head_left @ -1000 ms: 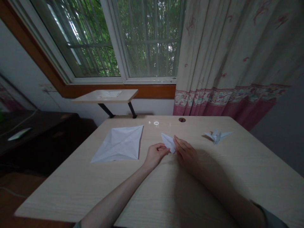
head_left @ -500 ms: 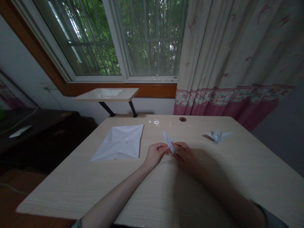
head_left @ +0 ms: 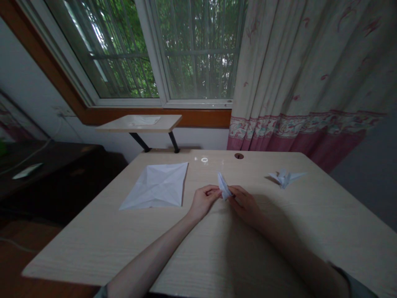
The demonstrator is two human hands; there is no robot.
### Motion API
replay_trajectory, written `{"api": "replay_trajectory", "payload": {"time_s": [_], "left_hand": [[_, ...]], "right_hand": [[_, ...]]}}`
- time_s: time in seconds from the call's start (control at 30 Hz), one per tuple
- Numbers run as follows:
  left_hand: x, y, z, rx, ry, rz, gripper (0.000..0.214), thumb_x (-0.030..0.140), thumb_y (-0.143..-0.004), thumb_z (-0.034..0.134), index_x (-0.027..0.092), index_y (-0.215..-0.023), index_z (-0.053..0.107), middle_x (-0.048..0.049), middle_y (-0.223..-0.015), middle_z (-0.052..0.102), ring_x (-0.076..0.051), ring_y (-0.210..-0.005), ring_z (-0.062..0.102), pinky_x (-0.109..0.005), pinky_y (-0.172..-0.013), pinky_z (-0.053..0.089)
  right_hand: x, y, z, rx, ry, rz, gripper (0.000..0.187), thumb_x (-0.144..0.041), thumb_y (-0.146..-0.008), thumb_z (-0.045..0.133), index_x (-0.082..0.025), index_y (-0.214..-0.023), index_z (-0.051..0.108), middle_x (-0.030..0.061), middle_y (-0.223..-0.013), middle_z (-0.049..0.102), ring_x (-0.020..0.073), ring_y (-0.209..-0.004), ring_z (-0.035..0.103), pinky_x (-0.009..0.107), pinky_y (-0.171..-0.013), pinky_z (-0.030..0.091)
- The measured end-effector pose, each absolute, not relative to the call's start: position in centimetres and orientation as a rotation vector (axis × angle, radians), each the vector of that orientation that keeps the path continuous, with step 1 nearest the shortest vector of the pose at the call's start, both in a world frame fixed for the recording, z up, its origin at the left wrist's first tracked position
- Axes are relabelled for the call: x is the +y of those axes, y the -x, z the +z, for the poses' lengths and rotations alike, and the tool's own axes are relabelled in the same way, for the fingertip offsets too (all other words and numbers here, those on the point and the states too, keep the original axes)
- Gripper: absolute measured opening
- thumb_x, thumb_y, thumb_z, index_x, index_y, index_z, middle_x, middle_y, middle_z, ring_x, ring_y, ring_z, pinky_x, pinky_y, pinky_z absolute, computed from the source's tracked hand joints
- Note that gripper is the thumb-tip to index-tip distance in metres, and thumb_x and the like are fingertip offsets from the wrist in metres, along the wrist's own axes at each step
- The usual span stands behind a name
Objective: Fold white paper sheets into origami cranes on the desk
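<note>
A small folded white paper piece (head_left: 223, 185) stands between my two hands at the middle of the light wooden table (head_left: 217, 248). My left hand (head_left: 203, 200) pinches its lower left side with closed fingers. My right hand (head_left: 246, 203) grips its lower right side, fingers curled. The paper's pointed tip sticks up and away from me.
A creased, unfolded white sheet (head_left: 156, 186) lies flat to the left. A finished paper crane (head_left: 285, 177) rests at the right rear. A cable hole (head_left: 238, 156) sits near the far edge. Behind are a small shelf (head_left: 139, 123), a window and a curtain (head_left: 310, 74). A dark cabinet (head_left: 46, 165) stands left.
The folded paper has been narrowed and raised more upright between my fingers. My right hand shifted from lying over it to gripping its side.
</note>
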State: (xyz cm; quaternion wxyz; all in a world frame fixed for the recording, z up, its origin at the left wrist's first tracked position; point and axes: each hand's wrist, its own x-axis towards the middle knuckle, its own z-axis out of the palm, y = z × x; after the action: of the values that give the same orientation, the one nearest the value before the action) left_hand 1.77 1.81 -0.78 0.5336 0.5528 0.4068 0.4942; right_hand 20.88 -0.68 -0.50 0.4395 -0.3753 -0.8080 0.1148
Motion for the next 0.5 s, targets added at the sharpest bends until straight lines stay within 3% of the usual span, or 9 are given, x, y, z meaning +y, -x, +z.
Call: {"api": "replay_trajectory", "payload": {"time_s": [0.3, 0.5], "left_hand": [[1.84, -1.41, -0.36, 0.860, -1.579, 1.230, 0.026, 0.040, -0.084, 0.070, 0.017, -0.092, 0.074, -0.0099, -0.109, 0.067, -0.023, -0.104, 0.061, -0.033, -0.092, 0.046], [1.75, -1.68, -0.82, 0.832, -1.550, 1.098, 0.030, 0.044, -0.091, 0.059, 0.016, -0.098, 0.065, -0.0044, -0.092, 0.066, -0.019, -0.087, 0.060, -0.029, -0.083, 0.046]], "right_hand": [[-0.94, -20.93, 0.27, -1.879, 1.114, 0.567, 0.032, -0.020, -0.086, 0.053, -0.024, -0.117, 0.061, 0.0065, -0.100, 0.073, 0.0211, -0.082, 0.068, 0.035, -0.077, 0.057], [-0.91, -20.76, -0.10, -1.862, 1.069, 0.645, 0.022, -0.022, -0.088, 0.052, -0.022, -0.109, 0.059, 0.0071, -0.099, 0.069, 0.0206, -0.085, 0.066, 0.035, -0.077, 0.055]]}}
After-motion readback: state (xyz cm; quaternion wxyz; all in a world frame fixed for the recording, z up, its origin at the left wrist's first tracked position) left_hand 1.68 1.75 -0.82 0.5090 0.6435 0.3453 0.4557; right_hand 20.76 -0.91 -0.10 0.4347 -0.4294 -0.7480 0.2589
